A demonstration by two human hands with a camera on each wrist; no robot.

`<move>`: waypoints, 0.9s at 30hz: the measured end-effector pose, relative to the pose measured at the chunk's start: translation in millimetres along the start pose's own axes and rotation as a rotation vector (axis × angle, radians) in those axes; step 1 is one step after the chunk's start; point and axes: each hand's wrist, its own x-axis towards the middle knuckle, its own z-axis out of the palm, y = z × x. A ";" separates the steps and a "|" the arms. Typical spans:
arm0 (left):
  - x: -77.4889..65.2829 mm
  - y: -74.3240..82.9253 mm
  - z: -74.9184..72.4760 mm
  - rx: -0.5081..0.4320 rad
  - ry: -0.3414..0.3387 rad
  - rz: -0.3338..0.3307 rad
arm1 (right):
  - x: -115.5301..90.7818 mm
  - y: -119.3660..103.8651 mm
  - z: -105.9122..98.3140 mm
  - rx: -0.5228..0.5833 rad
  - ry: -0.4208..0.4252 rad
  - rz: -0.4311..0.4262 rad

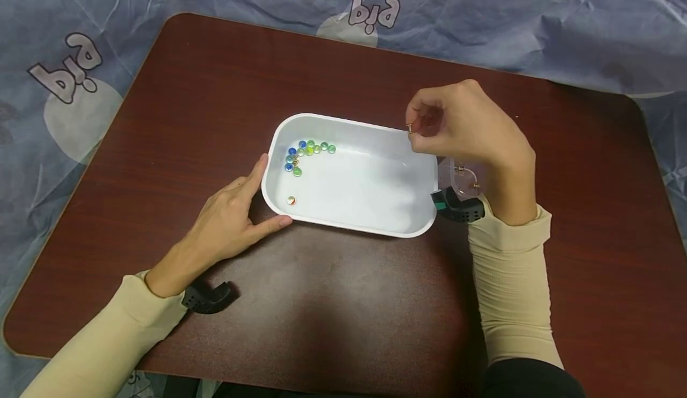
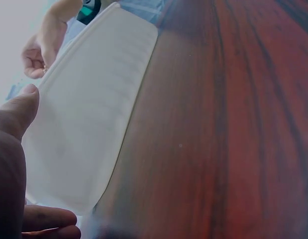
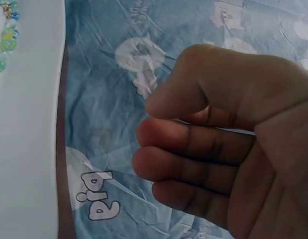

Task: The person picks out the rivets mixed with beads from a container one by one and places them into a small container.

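Note:
My left hand (image 1: 228,210) rests against the left end of a white tray (image 1: 354,222), its index finger along the end wall and its thumb on the near side. Several glass marbles (image 1: 309,151), blue, green and yellowish, cluster in the tray's far left corner, with a small gold-coloured bit among them. One red-and-white marble (image 1: 291,200) lies apart, nearer the front. Above the tray's far right corner, my right hand (image 1: 464,120) pinches a small gold-coloured piece (image 1: 410,128) between thumb and index finger. Its exact kind is too small to tell.
Partly hidden by my right wrist, a clear plastic box (image 1: 466,178) with small gold-coloured pieces stands beside the tray's right end. A dark brown table (image 1: 225,76) bears everything, with blue patterned cloth (image 1: 461,22) beyond its far edge.

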 end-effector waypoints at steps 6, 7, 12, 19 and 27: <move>0.0 0.3 0.1 0.002 0.011 0.008 | -11.4 4.3 -14.9 -0.010 0.008 0.095; 0.1 0.3 0.3 0.003 0.012 0.010 | -13.2 5.2 -17.3 -0.016 0.009 0.109; -0.3 -0.4 0.6 0.000 0.015 0.013 | -21.5 10.7 -28.3 -0.054 0.023 0.152; -0.1 0.3 0.4 -0.009 0.014 0.009 | -31.6 22.2 -38.1 -0.050 0.044 0.177; -0.1 0.3 -0.4 -0.008 -0.005 -0.004 | -41.6 33.6 -47.9 -0.029 0.024 0.261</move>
